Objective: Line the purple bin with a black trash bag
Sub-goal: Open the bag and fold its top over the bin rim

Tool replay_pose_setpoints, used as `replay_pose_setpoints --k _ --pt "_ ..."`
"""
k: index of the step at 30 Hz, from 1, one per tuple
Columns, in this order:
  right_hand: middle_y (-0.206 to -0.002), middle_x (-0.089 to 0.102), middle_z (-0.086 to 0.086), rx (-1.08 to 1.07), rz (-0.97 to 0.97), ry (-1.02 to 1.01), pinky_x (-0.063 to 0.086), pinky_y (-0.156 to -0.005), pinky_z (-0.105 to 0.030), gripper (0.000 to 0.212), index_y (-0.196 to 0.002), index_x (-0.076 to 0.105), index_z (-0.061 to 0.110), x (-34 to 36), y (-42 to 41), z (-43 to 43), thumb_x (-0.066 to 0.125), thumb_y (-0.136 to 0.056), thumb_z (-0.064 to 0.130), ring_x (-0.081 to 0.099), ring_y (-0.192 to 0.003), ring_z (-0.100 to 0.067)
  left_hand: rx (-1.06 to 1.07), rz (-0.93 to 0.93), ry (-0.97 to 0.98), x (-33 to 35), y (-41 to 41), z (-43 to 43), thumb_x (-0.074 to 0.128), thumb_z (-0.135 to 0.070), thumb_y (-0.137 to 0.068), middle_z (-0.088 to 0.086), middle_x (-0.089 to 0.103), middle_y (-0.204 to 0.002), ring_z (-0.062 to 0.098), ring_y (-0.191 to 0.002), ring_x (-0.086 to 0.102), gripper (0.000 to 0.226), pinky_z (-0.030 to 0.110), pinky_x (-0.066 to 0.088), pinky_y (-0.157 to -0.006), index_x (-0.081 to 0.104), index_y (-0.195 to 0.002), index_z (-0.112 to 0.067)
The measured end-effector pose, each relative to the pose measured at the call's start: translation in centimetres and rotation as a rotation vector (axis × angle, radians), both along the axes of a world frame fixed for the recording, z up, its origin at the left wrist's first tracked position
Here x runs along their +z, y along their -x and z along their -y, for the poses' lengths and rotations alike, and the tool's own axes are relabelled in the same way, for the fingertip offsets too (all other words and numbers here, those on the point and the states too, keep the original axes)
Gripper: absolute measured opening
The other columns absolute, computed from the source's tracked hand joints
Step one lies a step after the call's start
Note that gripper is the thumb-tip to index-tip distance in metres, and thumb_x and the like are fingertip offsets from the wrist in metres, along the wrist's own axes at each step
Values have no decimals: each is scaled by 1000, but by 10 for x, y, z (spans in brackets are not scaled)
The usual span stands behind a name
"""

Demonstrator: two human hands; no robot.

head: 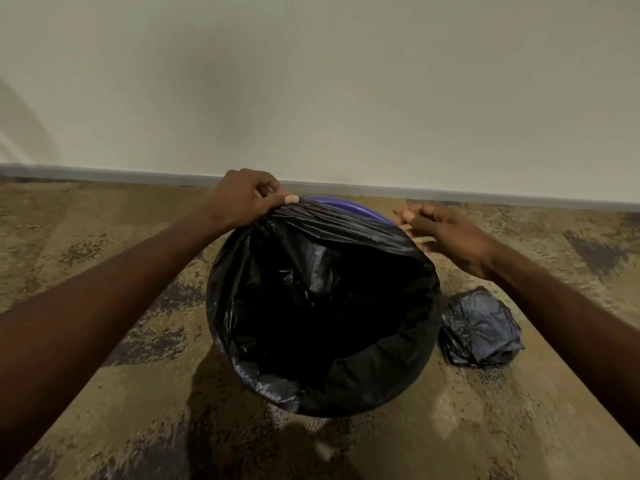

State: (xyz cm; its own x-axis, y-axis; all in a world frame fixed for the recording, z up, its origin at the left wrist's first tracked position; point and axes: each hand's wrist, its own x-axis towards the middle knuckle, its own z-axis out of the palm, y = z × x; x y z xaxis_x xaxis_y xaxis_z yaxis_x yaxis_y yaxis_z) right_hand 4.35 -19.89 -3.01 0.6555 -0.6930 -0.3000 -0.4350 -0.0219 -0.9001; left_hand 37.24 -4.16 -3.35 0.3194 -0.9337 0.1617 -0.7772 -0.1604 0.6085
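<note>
A black trash bag (322,306) hangs open inside the purple bin (349,206), which stands on the carpet below me. The bag's edge is folded over the near, left and right sides of the rim. Only a strip of purple rim shows at the far side. My left hand (242,197) pinches the bag's edge at the far left of the rim. My right hand (446,233) hovers at the far right of the rim, fingers spread, touching or just above the bag's edge; I cannot tell which.
A crumpled bundle of black plastic bags (481,329) lies on the carpet just right of the bin. A pale wall with a grey baseboard (485,195) runs close behind the bin. Patterned brown carpet (138,393) surrounds it.
</note>
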Motion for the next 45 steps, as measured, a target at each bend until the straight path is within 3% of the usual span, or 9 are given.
replay_pose_setpoints --k 4,10,16,20,25,28,33,40,45 --pt "-111 74 -4 141 -8 218 55 -80 -18 42 -123 72 20 4 -9 -6 83 -83 26 68 -92 -11 -79 -80 -55 5 1 -8 70 -48 -90 4 79 -96 3 -74 67 36 18 49 -64 82 -103 -16" --pt "-86 79 -1 31 47 379 57 -68 -21 14 -91 77 18 -3 -29 -12 84 -83 28 71 -76 -9 -8 -182 -100 -1 1 -20 66 -38 -96 -14 47 -42 0 -38 42 49 23 32 -52 50 -52 -24" --pt "-71 73 7 -1 41 365 49 -58 -12 11 -82 71 22 -5 -51 -10 76 -91 26 63 -61 -1 4 -119 -132 1 0 -32 60 -32 -100 -13 46 -43 -3 -36 46 49 8 30 -42 47 -54 -24" --pt "-66 75 11 69 18 232 50 -58 -14 10 -91 73 14 -6 -49 -9 68 -98 20 66 -59 1 1 -113 -212 4 1 -34 57 -36 -101 -1 44 -54 10 -47 40 48 24 29 -50 48 -58 -19" --pt "-95 79 5 145 19 253 56 -71 -16 28 -108 78 17 3 -42 -10 68 -95 40 71 -81 -4 14 -133 -238 5 -2 -37 54 -28 -104 0 44 -55 12 -49 38 45 25 31 -52 49 -60 -17" --pt "-104 78 -3 202 -33 295 55 -85 -20 32 -111 78 18 9 -41 -10 83 -83 31 71 -91 -6 -1 -149 -229 3 -5 -40 54 -28 -103 1 44 -56 13 -50 37 42 24 30 -53 54 -66 -10" --pt "-91 79 -1 185 -51 622 48 -67 -7 20 -99 82 12 10 -48 -16 83 -83 25 69 -76 0 -41 -112 -149 3 -3 -37 54 -38 -103 -3 49 -59 8 -51 42 40 25 33 -55 57 -71 -15" --pt "-86 76 -1 56 -20 664 43 -61 -2 13 -92 78 10 4 -53 -26 76 -91 22 63 -73 -2 -66 -101 -60 3 -3 -37 59 -53 -96 -4 68 -86 3 -74 59 40 25 42 -65 72 -98 -15" --pt "-94 74 -1 65 -100 648 44 -63 -10 23 -102 76 9 2 -59 -25 67 -98 29 65 -83 -10 -82 -72 26 2 -1 -34 73 -46 -89 -8 74 -83 -8 -62 57 28 11 39 -58 77 -91 -18"
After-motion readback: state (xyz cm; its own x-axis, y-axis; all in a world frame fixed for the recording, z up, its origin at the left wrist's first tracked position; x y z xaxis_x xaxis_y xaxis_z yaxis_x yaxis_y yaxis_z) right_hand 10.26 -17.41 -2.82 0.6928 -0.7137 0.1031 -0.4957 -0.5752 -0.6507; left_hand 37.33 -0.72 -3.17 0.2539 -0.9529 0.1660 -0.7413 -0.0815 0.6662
